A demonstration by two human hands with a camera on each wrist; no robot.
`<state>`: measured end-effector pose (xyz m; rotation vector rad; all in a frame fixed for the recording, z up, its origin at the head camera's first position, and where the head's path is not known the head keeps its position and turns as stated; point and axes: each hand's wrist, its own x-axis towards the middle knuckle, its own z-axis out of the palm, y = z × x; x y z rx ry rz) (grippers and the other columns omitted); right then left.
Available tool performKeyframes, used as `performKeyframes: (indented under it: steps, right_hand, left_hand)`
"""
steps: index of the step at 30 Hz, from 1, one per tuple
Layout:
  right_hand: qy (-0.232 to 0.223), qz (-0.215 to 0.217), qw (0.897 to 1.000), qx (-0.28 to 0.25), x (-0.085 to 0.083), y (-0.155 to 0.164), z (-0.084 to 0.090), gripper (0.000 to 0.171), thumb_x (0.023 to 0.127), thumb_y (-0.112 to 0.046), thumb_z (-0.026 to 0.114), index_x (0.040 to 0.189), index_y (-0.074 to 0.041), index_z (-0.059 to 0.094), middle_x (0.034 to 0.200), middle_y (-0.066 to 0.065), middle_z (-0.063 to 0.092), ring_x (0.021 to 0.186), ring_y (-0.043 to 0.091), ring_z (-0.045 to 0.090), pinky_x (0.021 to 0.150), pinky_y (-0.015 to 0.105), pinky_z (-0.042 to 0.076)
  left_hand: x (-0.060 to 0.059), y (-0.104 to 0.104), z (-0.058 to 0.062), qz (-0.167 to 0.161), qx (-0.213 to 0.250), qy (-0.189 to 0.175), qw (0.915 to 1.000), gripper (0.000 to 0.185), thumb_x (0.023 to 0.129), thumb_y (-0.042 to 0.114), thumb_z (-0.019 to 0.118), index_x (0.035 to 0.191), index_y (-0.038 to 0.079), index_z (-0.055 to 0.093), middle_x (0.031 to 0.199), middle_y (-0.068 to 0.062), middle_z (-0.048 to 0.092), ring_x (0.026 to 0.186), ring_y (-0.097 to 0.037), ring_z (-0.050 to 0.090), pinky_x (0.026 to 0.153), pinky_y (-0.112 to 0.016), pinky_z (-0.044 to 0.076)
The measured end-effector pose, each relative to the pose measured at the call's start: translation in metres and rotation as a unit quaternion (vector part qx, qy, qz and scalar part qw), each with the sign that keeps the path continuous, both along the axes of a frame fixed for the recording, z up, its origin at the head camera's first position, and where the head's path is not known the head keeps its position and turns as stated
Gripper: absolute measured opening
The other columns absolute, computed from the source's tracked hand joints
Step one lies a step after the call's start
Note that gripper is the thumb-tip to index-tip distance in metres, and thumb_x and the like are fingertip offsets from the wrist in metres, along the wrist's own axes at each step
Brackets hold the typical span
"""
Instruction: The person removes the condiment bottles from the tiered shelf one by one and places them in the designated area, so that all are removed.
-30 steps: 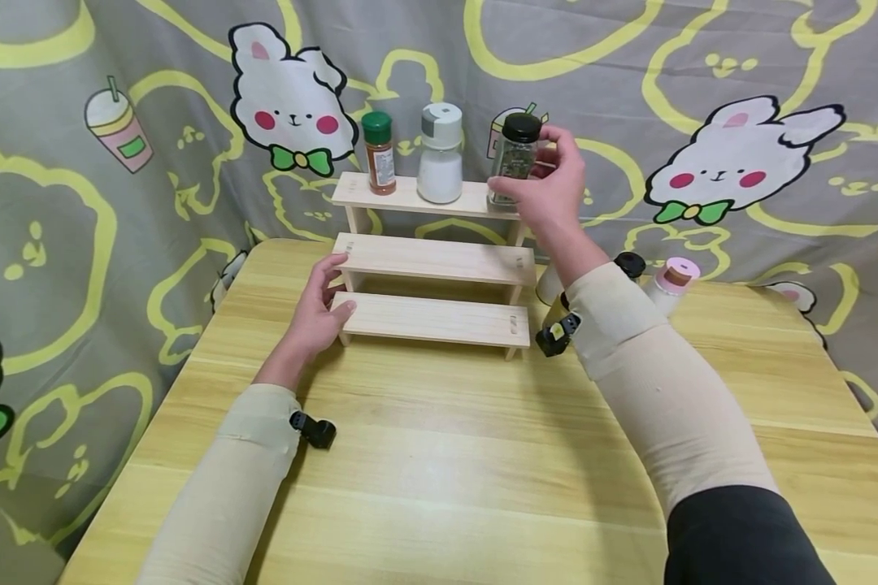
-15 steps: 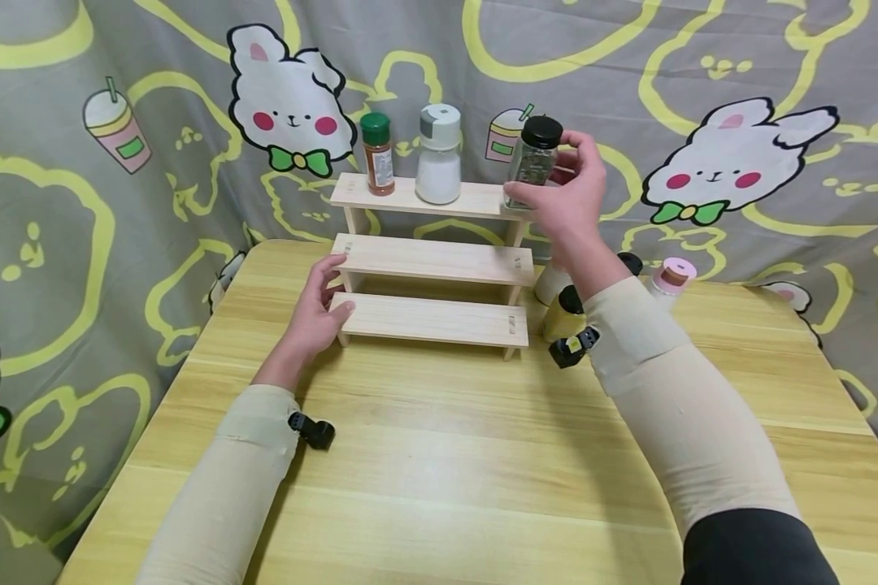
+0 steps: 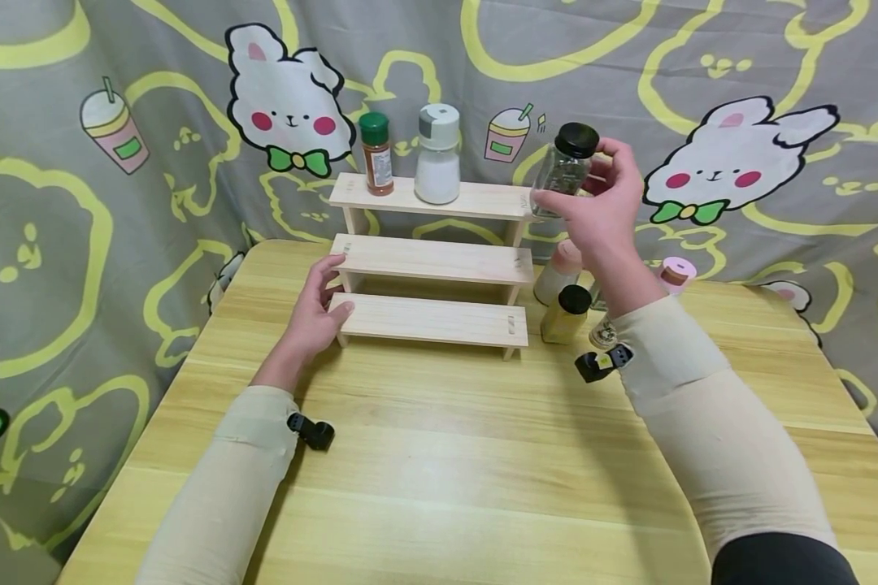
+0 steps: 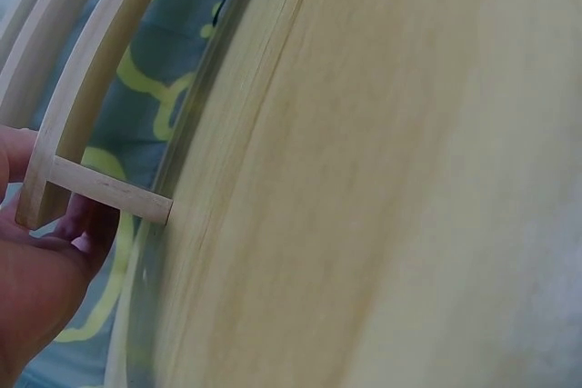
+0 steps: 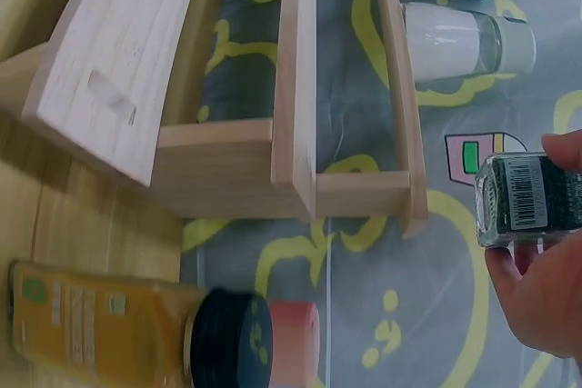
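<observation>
My right hand (image 3: 609,207) holds a square clear spice jar (image 3: 562,172) with a black lid, beside the right end of the top tier of a pale wooden three-tier rack (image 3: 432,260). In the right wrist view, the jar's barcode label (image 5: 525,190) shows, and a gap separates it from the rack. My left hand (image 3: 313,307) grips the rack's left end, with its thumb on the lowest tier. On the top tier stand a green-capped spice bottle (image 3: 377,154) and a white-filled shaker (image 3: 438,154) with a white and grey cap.
Right of the rack on the wooden table (image 3: 439,455) stand a yellow jar with a black lid (image 3: 565,315), a pink-capped bottle (image 3: 558,272) and another bottle with a pink cap (image 3: 677,275), partly behind my forearm. A patterned grey curtain (image 3: 402,49) hangs behind.
My right hand has moved right with the spice jar, from over the top tier to past its right end. The jar now tilts. My left hand has stayed on the rack.
</observation>
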<state>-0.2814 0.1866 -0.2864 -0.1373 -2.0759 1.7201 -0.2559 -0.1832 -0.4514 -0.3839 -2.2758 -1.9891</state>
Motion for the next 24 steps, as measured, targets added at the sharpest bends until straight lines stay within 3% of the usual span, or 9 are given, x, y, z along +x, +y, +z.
performKeyframes:
  steps: [10,24]
  right_hand:
    - [0.007,-0.007,1.0,0.012,0.015,0.026,0.0,0.075,0.065,-0.007,0.094,0.127,-0.028,0.057,0.121,0.001,0.052,0.105,0.017,0.054,0.089,0.031,0.048]
    - [0.043,-0.014,0.999,-0.028,0.033,0.063,-0.004,0.074,0.061,0.006,0.092,0.123,-0.021,0.061,0.115,0.003,0.055,0.095,0.017,0.053,0.079,0.028,0.046]
  left_hand:
    - [0.0,0.0,0.0,0.005,-0.003,0.001,1.0,0.073,0.09,-0.023,0.051,0.149,0.016,0.036,0.149,-0.017,0.037,0.127,-0.04,0.044,0.108,-0.05,0.034]
    - [0.002,0.001,0.001,0.003,-0.004,-0.005,1.0,0.074,0.091,-0.021,0.051,0.151,0.017,0.034,0.15,-0.018,0.036,0.129,-0.041,0.042,0.108,-0.051,0.034]
